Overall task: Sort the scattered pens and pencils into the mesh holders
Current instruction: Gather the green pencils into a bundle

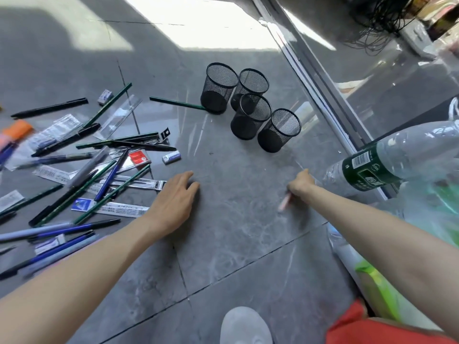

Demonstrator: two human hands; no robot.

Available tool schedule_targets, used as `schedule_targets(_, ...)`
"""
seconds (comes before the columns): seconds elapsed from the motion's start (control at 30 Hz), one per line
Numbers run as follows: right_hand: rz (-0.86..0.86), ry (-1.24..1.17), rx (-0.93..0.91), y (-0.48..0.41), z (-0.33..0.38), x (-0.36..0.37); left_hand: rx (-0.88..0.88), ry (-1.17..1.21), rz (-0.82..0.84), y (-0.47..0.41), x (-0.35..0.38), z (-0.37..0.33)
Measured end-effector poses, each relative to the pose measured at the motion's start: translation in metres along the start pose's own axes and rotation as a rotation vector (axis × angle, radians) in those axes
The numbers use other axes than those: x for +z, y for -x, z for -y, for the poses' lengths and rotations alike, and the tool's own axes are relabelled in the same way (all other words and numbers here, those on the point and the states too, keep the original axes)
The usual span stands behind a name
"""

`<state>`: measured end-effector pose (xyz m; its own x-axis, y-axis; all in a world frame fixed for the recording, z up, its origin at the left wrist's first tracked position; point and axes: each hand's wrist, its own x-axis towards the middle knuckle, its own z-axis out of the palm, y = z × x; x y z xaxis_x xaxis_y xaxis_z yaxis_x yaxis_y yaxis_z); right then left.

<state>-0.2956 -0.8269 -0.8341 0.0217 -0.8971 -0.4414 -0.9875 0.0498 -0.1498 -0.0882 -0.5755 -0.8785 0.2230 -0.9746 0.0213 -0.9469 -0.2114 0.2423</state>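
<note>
Head view: right hand [301, 184] grips a blurred pink pen [284, 204]; the nearest mesh holder [279, 131] stands just beyond, slightly left. Left hand [173, 202] rests flat, fingers loosely apart.

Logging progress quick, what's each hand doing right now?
Left hand: open, holding nothing.
Right hand: closed around a blurred pink pen.

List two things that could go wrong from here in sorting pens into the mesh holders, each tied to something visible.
1. The four mesh holders look empty and stand packed together; dropping in the pink pen that the right hand grips could tip one against its neighbours.
2. The water bottle sits close beside that hand; a careless arm swing might knock it.
</note>
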Motion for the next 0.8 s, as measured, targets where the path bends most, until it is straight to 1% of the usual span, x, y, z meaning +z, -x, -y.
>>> schedule_targets(0.1, 0.073, -0.06, -0.162, 0.033, 0.032, 0.021, -0.028, -0.018, 0.009, 0.004, -0.008, 0.003)
schedule_targets(0.17, 0.164, -0.103, -0.253, 0.057, 0.061, 0.041, -0.05, -0.028, 0.01, 0.011, -0.013, 0.008)
schedule_targets(0.27, 0.359, -0.192, -0.329, 0.097, 0.109, 0.067, -0.095, -0.015, -0.043, 0.03, -0.023, 0.022)
schedule_targets(0.33, 0.444, -0.228, -0.36, 0.12, 0.137, 0.078, -0.153, 0.049, -0.095, 0.044, -0.03, 0.03)
schedule_targets(0.43, 0.547, -0.248, -0.398, 0.146, 0.172, 0.09, -0.224, 0.107, -0.062, 0.061, -0.04, 0.044)
schedule_targets(0.53, 0.598, -0.228, -0.386, 0.162, 0.196, 0.097, -0.288, 0.082, -0.057, 0.076, -0.046, 0.053)
schedule_targets(0.67, 0.652, -0.281, -0.318, 0.176, 0.214, 0.112, -0.434, 0.042, -0.04, 0.094, -0.05, 0.067)
schedule_targets(0.8, 0.728, -0.404, -0.247, 0.187, 0.21, 0.12, -0.433, 0.03, -0.035, 0.099, -0.048, 0.076)
